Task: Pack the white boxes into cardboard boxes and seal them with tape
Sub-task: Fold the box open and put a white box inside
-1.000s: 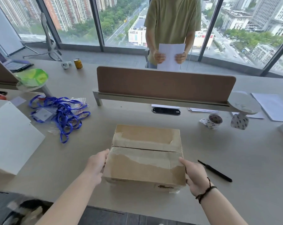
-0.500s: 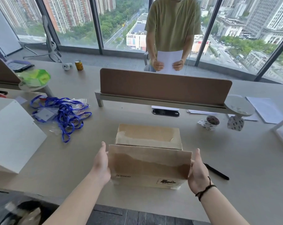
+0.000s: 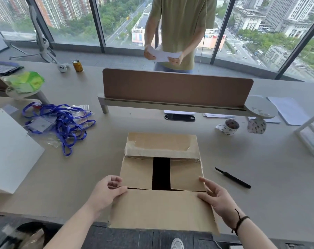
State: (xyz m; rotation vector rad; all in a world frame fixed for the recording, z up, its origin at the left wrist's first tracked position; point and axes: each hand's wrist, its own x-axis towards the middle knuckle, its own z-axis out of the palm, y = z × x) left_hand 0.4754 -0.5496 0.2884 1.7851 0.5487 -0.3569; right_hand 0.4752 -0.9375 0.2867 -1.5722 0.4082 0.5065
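- The cardboard box (image 3: pixel 161 169) sits on the desk (image 3: pixel 260 177) straight ahead of the person, between the two hands and at the near edge. Its long axis runs left to right across the body.
- Its near flap (image 3: pixel 161 211) is folded out toward the person and overhangs the desk edge. The far flap (image 3: pixel 161 145) tilts up and away. The two short side flaps lie folded inward, with a dark gap (image 3: pixel 161 173) between them.
- The left hand (image 3: pixel 106 193) is at the left end of the near flap's crease. Its thumb lies on the cardboard and its fingers are curled, pinching the flap's corner.
- The right hand (image 3: pixel 215 198) is at the right end of the same crease. Its fingers are spread and nearly straight, touching the flap and the right side flap without gripping.
- Both hands are about equally near the box, one at each end of the long axis, so either flap move is a two-handed one.
- I cannot tell whether anything is already inside; the gap shows only darkness.
- A white box (image 3: pixel 8 151) stands well apart to the left, nearer the left hand.
- Two tape rolls (image 3: pixel 228 126) lie further back to the right, nearer the right hand, with a black pen (image 3: pixel 232 177) between them and the box.
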